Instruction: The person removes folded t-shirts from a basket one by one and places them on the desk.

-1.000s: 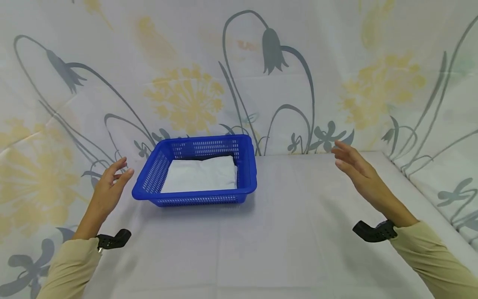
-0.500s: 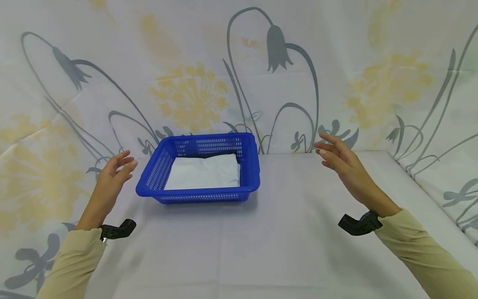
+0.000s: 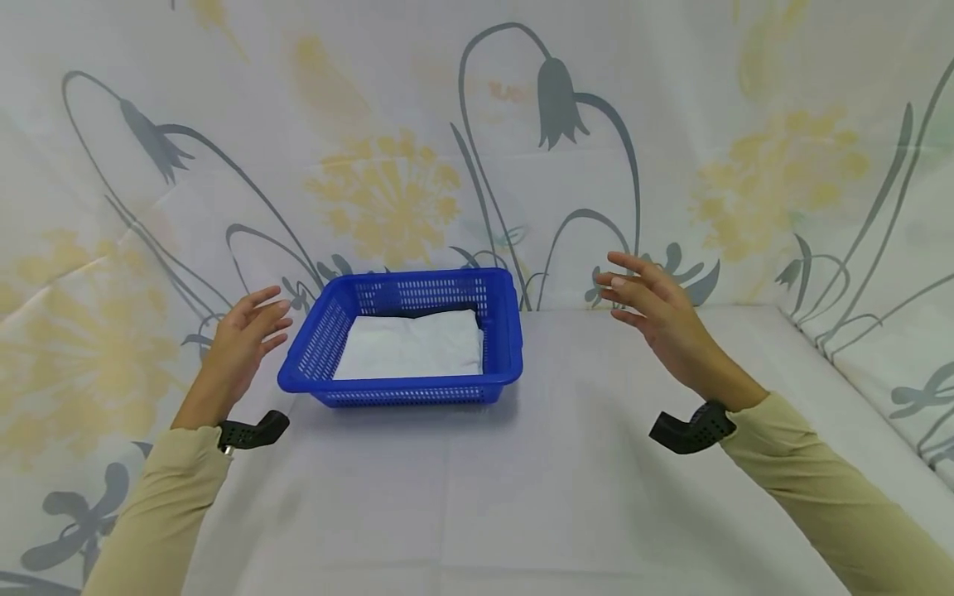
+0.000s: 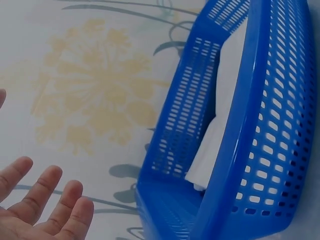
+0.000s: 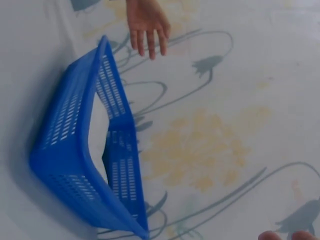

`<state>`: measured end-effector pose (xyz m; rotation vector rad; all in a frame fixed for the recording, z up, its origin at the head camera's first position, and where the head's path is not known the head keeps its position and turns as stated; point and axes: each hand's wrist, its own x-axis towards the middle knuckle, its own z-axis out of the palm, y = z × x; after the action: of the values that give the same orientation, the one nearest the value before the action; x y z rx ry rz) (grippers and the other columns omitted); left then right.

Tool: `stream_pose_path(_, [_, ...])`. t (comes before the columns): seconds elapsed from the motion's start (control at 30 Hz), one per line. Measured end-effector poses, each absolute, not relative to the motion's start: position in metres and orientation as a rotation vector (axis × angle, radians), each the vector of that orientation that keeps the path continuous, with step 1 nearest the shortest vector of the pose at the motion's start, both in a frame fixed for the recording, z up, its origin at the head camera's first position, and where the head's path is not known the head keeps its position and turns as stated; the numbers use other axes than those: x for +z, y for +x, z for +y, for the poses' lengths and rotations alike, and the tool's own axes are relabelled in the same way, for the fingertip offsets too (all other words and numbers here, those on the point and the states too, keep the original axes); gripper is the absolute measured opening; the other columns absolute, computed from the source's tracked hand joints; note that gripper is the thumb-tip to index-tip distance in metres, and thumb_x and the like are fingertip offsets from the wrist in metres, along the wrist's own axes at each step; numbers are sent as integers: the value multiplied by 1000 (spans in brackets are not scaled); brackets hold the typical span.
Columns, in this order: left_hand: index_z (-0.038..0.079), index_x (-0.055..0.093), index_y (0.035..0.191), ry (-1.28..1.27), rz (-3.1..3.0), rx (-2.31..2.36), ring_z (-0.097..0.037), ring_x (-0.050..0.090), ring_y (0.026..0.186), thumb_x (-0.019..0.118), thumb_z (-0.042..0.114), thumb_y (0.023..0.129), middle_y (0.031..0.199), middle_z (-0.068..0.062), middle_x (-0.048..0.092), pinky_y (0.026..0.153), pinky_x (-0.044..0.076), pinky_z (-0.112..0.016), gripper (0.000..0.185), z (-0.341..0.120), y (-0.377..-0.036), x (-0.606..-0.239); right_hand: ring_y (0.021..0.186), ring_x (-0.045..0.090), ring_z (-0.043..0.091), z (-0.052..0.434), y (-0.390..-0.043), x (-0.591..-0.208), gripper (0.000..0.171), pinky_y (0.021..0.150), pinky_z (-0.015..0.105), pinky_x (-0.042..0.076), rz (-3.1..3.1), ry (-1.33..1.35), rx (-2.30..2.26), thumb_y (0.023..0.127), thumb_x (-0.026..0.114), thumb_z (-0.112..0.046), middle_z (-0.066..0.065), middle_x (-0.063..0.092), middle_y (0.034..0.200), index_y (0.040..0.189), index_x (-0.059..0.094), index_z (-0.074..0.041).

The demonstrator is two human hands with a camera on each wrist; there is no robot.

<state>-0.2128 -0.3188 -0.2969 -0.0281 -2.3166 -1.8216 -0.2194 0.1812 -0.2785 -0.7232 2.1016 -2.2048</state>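
**No readable text anywhere**

Nothing to read — no words, labels, brands, numbers or signs in any view. Only bare perforated plastic on the blue basket, plain unmarked white on the folded cloth inside. Just grey stems and yellow blooms printed across the floral backdrop — pattern, no lettering. No marking legible on the black wrist mounts either.

Both arms reach forward in beige sleeves, each wrist wearing a black mount. The left hand is raised with fingers relaxed, holding nothing. The right hand hovers palm inward, fingers spread, also holding nothing.
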Motion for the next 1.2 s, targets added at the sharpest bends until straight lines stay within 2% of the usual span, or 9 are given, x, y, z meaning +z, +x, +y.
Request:
stream_pose_path(0.17, [9,27,153,-31,-2338,-1818,-26,43,119,56,35,99,138,-15,39,109,28,-51,66,-318,-220,-297,124,43,24,168,-225,-273,50,101,32,35,2079,-673,-2199,102,49,-22,8,48,134,147,33,-8])
stream_pose_path(0.3, [10,27,153,-22,-2334,-1856,-31,39,123,58,37,98,140,-15,38,109,27,-51,69,-316,-225,-295,124,43,25,156,-230,-270,49,102,36,33,2054,-624,-2212,101,50,-21,9,48,133,145,34,-8])
stream_pose_path(0.43, [9,28,152,-8,-2313,-1914,-24,45,116,60,36,97,132,-7,43,107,31,-45,70,-313,-229,-293,124,43,26,145,-235,-270,49,105,41,30,2034,-590,-2208,101,50,-21,9,47,133,145,34,-8])
stream_pose_path(0.53, [8,29,151,-17,-2307,-1941,-15,49,107,61,34,97,124,-3,47,100,38,-36,68,-312,-233,-293,123,43,26,137,-239,-272,50,106,43,28,2017,-575,-2206,100,50,-21,10,47,133,145,34,-7])
stream_pose_path(0.67, [8,32,148,-8,-2296,-1990,-16,50,105,62,33,96,118,-1,50,90,43,-25,64,-311,-239,-294,121,43,26,127,-246,-276,49,106,44,29,2005,-547,-2204,99,51,-20,11,47,132,144,35,-6])
stream_pose_path(0.73, [9,33,146,2,-2299,-2011,-16,50,105,62,32,96,120,-3,49,89,44,-24,62,-310,-241,-294,121,44,26,121,-250,-279,49,105,44,29,2004,-527,-2204,99,51,-19,13,46,133,144,36,-6])
stream_pose_path(0.93, [10,33,147,47,-2377,-1983,-19,47,112,62,33,96,128,-6,46,99,39,-34,63,-308,-252,-299,120,44,27,106,-257,-285,52,104,46,31,2020,-464,-2185,98,55,-20,17,42,139,145,36,-6])
stream_pose_path(1.07, [13,37,143,67,-2398,-1986,-20,46,114,63,32,96,122,-1,48,105,33,-43,57,-305,-259,-304,123,42,32,97,-262,-290,52,105,47,31,1998,-430,-2173,98,56,-19,17,43,137,144,37,-5])
stream_pose_path(1.2, [9,35,145,67,-2414,-2003,-18,47,111,62,30,96,119,1,51,107,30,-46,59,-301,-262,-308,129,38,37,89,-267,-298,52,108,49,29,1980,-438,-2148,98,56,-19,18,42,137,144,36,-4])
